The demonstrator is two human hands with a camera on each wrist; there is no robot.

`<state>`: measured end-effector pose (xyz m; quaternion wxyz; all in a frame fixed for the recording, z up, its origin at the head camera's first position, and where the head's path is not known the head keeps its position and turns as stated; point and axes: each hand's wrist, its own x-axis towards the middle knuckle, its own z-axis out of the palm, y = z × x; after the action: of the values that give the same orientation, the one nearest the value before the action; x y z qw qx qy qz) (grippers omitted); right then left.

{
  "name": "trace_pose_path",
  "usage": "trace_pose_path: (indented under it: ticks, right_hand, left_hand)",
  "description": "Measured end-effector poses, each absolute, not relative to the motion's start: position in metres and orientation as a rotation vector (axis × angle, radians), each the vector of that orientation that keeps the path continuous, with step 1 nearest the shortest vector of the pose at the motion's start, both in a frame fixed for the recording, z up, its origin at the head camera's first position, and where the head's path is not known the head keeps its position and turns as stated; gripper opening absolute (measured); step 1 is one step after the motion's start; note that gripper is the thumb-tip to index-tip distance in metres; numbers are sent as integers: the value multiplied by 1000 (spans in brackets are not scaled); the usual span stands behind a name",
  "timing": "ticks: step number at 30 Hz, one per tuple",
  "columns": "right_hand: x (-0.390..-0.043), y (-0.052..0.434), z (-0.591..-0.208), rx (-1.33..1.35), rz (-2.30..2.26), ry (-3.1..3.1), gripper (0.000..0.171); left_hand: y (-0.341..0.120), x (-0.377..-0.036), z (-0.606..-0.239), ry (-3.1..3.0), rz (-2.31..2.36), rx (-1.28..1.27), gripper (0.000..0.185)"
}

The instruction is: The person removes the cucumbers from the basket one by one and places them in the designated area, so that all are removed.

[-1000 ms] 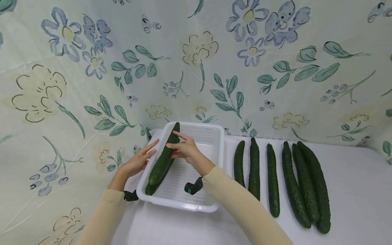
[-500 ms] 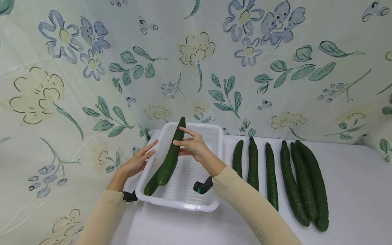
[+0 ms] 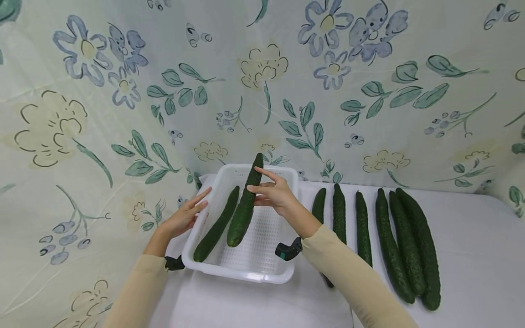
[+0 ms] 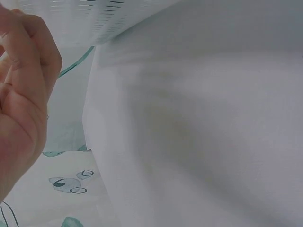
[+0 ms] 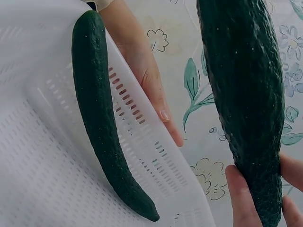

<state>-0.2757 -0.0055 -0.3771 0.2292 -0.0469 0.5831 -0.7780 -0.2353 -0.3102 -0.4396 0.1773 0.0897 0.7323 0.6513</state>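
Note:
My right hand (image 3: 276, 193) pinches a long green cucumber (image 3: 244, 212) near its upper end, fingers on one side and thumb on the other. This cucumber is held tilted above a white perforated plastic basket (image 3: 262, 275); in the right wrist view the held cucumber (image 5: 244, 85) looms large at right. A second cucumber (image 3: 217, 228) lies inside the basket along its left wall. My left hand (image 3: 182, 218) rests against the basket's outer left side with fingers extended. In the left wrist view, only part of the left hand (image 4: 23, 90) shows, beside the basket wall (image 4: 75, 23).
Several cucumbers lie lengthwise on the white-covered table (image 3: 471, 255) right of the basket, among them a single cucumber (image 3: 362, 228) and a touching group with a thick cucumber (image 3: 426, 255) at its right. My right sleeve partly hides the nearest ones. A floral cloth (image 3: 246, 91) hangs behind.
The right hand has lifted the cucumber off the other one in the basket and carried it rightward, so the two now lie apart. The left hand has stayed at the basket's side.

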Motion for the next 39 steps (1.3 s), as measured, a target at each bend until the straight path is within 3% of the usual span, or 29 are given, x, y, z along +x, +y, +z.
trace_pose_path:
  ticks: [13,39]
  right_hand:
    - [-269,27,-381,-130,-2149,1630,66]
    - [-247,106,-390,-181,-2048,1784,74]
  left_hand:
    - [-319,-240,-459,2179,1790,259,50]
    - [-318,-244,-461,2184,1806,230,47]
